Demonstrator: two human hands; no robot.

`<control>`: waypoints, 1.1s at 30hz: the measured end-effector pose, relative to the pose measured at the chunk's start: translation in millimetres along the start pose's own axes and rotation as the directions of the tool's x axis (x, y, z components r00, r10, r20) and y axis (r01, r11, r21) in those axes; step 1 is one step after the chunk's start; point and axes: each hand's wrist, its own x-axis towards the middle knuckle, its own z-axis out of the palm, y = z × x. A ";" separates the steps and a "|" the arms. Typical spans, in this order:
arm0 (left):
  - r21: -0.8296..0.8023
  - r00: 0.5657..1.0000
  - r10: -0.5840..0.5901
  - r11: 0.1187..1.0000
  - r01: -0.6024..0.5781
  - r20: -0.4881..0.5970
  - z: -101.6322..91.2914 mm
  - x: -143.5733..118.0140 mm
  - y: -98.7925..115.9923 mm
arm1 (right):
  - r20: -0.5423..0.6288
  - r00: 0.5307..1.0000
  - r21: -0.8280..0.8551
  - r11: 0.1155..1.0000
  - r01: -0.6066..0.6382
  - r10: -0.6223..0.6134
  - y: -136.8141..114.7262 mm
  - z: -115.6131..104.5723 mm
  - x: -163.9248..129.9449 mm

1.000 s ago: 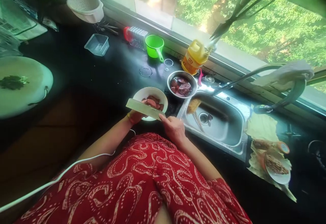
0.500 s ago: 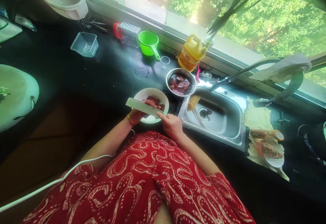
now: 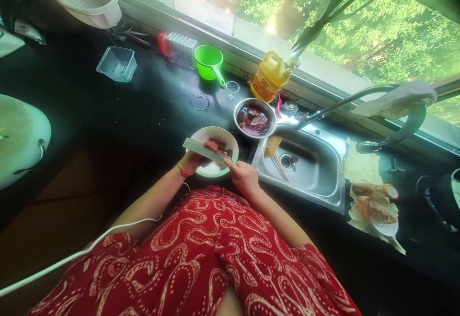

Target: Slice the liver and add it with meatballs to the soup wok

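My right hand is closed on the handle end of a broad kitchen knife, its blade pointing left across a white bowl. Beneath the blade my left hand curls at the bowl's left side, a yellow band on its wrist. The blade hides most of its fingers; a bit of dark red shows beside them, but what they grip is unclear. Dark red chunks, like liver or blood curd, lie in the bowl. Behind it, a metal basin holds more dark red chunks in reddish liquid.
A steel sink with a sponge and chopsticks lies right. Along the window stand a yellow jug, green dipper, clear jar and plastic box. A round pale board sits left; a white cable crosses my left arm.
The knife's left end has shifted slightly right, and the chunks around the blade look a little differently placed. My hands stay over the bowl. The whole view has shifted slightly.
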 end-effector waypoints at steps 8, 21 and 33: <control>-0.036 0.990 0.081 0.996 -0.085 -0.113 -12.2 2.2 -19.8 | 0.087 0.996 0.021 0.999 -0.035 0.033 -7.6 7.8 15.5; -0.089 0.996 -0.027 0.996 0.020 -0.083 -41.0 13.3 -21.3 | 0.094 0.975 0.535 0.816 -0.219 0.200 3.7 14.6 25.5; -0.031 0.998 -0.029 0.999 0.031 0.058 -30.1 15.1 -15.6 | 0.000 0.990 0.355 0.925 -0.135 0.144 1.6 8.4 -12.4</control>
